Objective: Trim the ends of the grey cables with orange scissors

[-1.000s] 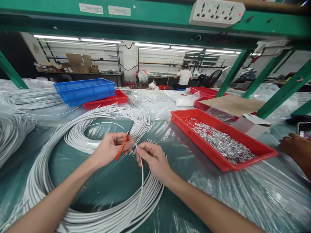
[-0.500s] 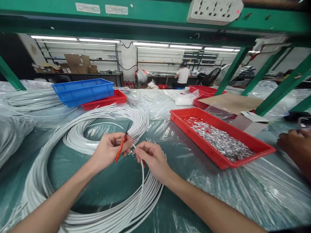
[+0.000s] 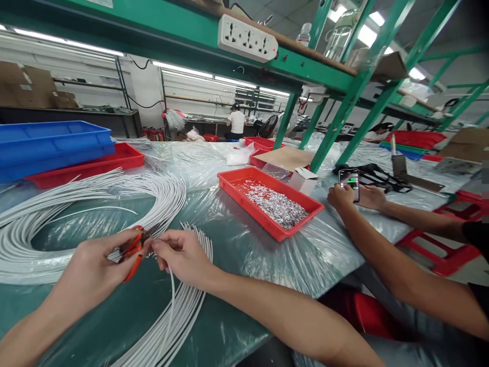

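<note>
Orange-handled pliers or cutters (image 3: 133,250) are in my left hand (image 3: 103,260), whose fingers wrap round the handles. The dark jaws point up and right, beside the fingertips of my right hand (image 3: 183,255). That hand pinches a white cable (image 3: 171,295) near its end, and the cable hangs down over a coiled bundle of white cables (image 3: 191,300). The cable's tip is too small to make out between the hands. A second coil of white cables (image 3: 168,196) lies behind and to the left.
A red tray (image 3: 271,204) holds many small silvery pieces. Blue trays (image 3: 53,145) sit over a red one (image 3: 126,155) at the left. At the right another person's hands (image 3: 342,196) hold a phone (image 3: 349,184). A green shelf frame (image 3: 171,33) spans overhead.
The view has turned right, so the other person's arms and phone now show. My left hand has shifted from holding the tool upright to gripping its handles, jaws near my right fingertips.
</note>
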Available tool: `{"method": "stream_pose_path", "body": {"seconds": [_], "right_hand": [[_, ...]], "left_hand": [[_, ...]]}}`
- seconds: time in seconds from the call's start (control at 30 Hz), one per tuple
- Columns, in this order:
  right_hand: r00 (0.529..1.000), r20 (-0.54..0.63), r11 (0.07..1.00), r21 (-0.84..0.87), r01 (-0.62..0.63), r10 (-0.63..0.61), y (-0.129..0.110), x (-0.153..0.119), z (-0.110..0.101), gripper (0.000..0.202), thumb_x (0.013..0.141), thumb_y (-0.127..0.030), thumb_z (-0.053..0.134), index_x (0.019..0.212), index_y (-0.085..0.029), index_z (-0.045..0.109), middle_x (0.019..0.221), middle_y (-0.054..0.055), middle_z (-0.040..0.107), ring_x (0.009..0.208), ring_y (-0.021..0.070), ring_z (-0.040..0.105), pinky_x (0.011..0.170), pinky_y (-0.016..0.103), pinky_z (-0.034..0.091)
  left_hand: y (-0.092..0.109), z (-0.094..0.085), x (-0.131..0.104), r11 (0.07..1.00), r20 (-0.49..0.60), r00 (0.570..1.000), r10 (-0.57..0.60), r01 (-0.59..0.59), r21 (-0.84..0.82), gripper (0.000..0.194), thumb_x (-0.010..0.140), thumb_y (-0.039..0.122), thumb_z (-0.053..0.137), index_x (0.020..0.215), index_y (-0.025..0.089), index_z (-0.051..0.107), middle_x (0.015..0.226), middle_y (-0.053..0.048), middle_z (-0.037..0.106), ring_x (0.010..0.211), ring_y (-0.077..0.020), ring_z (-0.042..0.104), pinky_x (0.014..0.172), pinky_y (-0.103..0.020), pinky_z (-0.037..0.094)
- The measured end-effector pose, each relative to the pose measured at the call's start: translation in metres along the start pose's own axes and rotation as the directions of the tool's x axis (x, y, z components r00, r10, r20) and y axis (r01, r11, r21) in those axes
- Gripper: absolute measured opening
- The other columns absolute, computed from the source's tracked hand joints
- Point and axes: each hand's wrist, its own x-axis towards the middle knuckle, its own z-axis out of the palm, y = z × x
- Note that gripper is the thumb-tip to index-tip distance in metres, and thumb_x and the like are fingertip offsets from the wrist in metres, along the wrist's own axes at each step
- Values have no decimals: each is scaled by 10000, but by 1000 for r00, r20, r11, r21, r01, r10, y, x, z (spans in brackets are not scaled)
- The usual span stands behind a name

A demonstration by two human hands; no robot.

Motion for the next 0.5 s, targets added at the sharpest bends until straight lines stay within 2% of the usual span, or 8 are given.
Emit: {"method": "stream_pose_path", "body": {"seconds": [0.07, 0.17, 0.33, 0.43, 0.5], "right_hand": [[1000, 3, 1000, 19, -8, 8, 2, 0, 0, 253, 877, -352, 560, 717, -159, 597, 537, -31, 522, 471, 72, 454, 481, 211, 365], [999, 0, 996, 86, -35, 35, 4, 1, 1, 216, 853, -350, 588, 752, -161, 609, 506, -43, 516, 447, 78, 461, 466, 213, 361], [998, -18, 986, 153, -62, 65, 3, 3, 3, 236, 816, -352, 632, 684, -164, 577, 464, -49, 515, 416, 82, 460, 451, 218, 357], [998, -16, 987, 152, -60, 64, 1, 2, 3, 254, 824, -354, 632, 667, -163, 571, 451, -47, 514, 404, 82, 449, 446, 223, 347], [998, -15, 985, 159, -63, 66, 0, 2, 4, 256, 830, -356, 629, 670, -164, 572, 449, -50, 511, 401, 80, 447, 447, 224, 344]], "left_hand": [[-2, 0, -2, 996, 33, 997, 76, -78, 46, 190, 684, 341, 547, 701, 190, 660, 578, 28, 583, 513, -106, 441, 502, -166, 426], [-4, -1, -4, 976, 18, 984, 177, -178, 123, 168, 727, 316, 533, 740, 200, 654, 574, 41, 586, 488, -99, 455, 502, -162, 410], [-5, -1, -4, 902, -4, 932, 361, -349, 253, 170, 770, 309, 526, 722, 201, 649, 591, 31, 633, 443, -97, 499, 495, -181, 382], [-5, -1, -4, 871, 4, 915, 404, -386, 306, 228, 811, 330, 502, 676, 195, 625, 638, 1, 675, 459, -110, 524, 513, -199, 385], [-6, -1, -5, 872, 1, 920, 391, -371, 319, 244, 816, 357, 493, 691, 200, 632, 640, -2, 677, 471, -122, 541, 525, -213, 382]]}}
